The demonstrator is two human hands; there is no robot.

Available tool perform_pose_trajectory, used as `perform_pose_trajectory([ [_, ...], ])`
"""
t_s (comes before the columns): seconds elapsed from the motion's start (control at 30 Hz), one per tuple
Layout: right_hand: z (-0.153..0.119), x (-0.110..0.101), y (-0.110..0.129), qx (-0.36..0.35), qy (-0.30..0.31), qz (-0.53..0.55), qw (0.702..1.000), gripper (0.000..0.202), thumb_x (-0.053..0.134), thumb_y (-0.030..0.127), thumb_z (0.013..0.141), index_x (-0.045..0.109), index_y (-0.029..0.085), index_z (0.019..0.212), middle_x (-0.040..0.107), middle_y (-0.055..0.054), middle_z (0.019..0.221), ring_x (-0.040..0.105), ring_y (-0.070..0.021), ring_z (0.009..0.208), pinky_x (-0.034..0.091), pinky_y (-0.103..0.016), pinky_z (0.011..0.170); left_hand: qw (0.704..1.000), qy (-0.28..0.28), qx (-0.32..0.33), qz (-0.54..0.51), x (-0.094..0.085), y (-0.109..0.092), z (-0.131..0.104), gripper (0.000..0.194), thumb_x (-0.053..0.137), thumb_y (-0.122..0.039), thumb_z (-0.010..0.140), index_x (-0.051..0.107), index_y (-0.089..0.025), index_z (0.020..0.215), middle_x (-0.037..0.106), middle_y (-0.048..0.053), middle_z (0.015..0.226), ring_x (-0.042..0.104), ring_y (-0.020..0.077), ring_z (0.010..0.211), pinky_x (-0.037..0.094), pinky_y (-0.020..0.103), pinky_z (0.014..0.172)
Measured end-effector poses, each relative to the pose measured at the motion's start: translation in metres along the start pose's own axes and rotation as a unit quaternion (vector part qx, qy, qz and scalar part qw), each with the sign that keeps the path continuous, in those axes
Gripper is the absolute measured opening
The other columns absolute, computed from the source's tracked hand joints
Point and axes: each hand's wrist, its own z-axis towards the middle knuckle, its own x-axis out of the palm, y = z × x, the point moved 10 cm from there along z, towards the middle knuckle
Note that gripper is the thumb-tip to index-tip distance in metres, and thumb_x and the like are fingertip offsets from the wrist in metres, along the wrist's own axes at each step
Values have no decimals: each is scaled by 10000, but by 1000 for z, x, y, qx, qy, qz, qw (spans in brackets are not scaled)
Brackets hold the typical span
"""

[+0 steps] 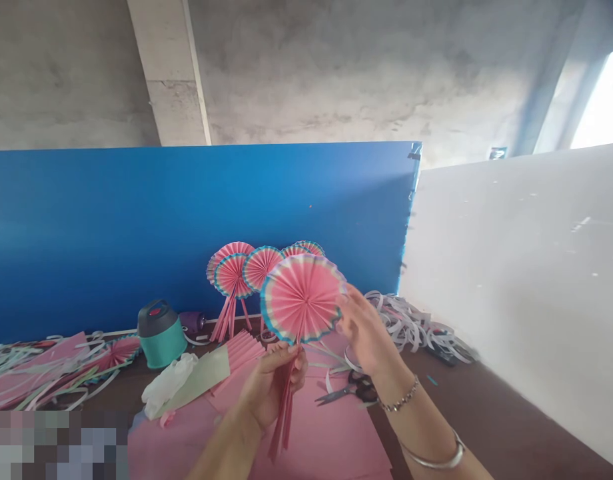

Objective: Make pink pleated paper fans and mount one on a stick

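Observation:
A round pleated paper rosette [299, 293], pink with a blue and pale striped edge, is held upright in front of me. Its long pink paper tails hang below it. My left hand [274, 380] is closed around the tails just under the disc. At the disc's right edge, my right hand [364, 327] has its fingers and thumb bent around the rim. Below that hand, scissors [344, 392] with dark handles lie on pink paper sheets [321, 427]. Several finished rosettes [233, 275] of the same kind lean against the blue panel behind.
A teal and dark grey container [161, 337] stands at left, beside a purple object [194, 322]. A crumpled white plastic bag [170, 385] lies near folded pink paper [244, 353]. White ribbon strips [411, 323] pile up at right. A blue panel [136, 220] and white partition [526, 267] border the table.

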Motion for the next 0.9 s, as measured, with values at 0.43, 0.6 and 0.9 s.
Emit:
perform_pose_trajectory([
  [0.43, 5, -36, 30, -27, 12, -243, 970, 251, 641, 444, 769, 696, 201, 807, 584, 6, 612, 441, -118, 524, 314, -249, 477, 974, -34, -96, 201, -14, -3, -4, 255, 747, -298, 559, 540, -155, 601, 472, -39, 442, 292, 27, 363, 106, 212, 406],
  [0.6, 0, -22, 50, -149, 24, -345, 926, 240, 574, 392, 828, 722, 232, 928, 649, -28, 717, 503, -157, 608, 365, -279, 547, 966, -25, -126, 225, -19, 2, -4, 231, 732, -285, 554, 538, -166, 593, 472, -39, 418, 290, 32, 349, 98, 217, 401],
  [0.9, -4, -14, 50, -119, 60, -336, 932, 241, 609, 411, 799, 754, 244, 895, 708, -46, 815, 590, -196, 705, 431, -315, 637, 964, 20, -151, 218, -25, 8, -2, 173, 701, -251, 582, 562, -153, 619, 473, -40, 437, 288, 31, 354, 92, 218, 391],
])
